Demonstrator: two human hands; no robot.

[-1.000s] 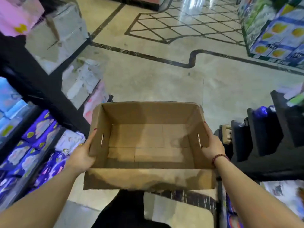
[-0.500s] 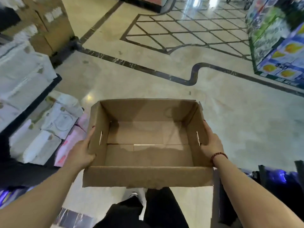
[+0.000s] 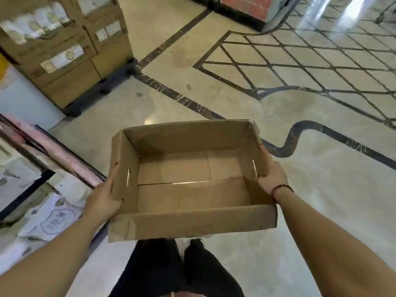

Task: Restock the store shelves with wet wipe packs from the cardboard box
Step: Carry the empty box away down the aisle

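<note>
I see the cardboard box (image 3: 192, 224) held in the air in the middle of the view, above the floor and in front of the person's legs. It is a shallow, open-topped rectangle of plain brown corrugated board with creased, slightly ragged rims. A narrow handle slot is cut in each side wall, and inside I can see the flat bottom flaps and the seam between them. The left hand (image 3: 102, 200) grips the left wall, palm against the outside and thumb lying up along it. The right hand (image 3: 272, 179) clasps the right wall the same way, thumb along the rim and fingers curled round the board. A dark red bead bracelet (image 3: 281, 188) circles that wrist. Black trousers (image 3: 171, 271) show below the box. The floor (image 3: 321, 200) is glossy beige stone inlaid with dark veined strips, a curved band and a diamond lattice. At far left, brown labelled cartons (image 3: 70, 61) are stacked on a dark pallet (image 3: 102, 91), and at near left lie blurred white packs (image 3: 53, 219).
</note>
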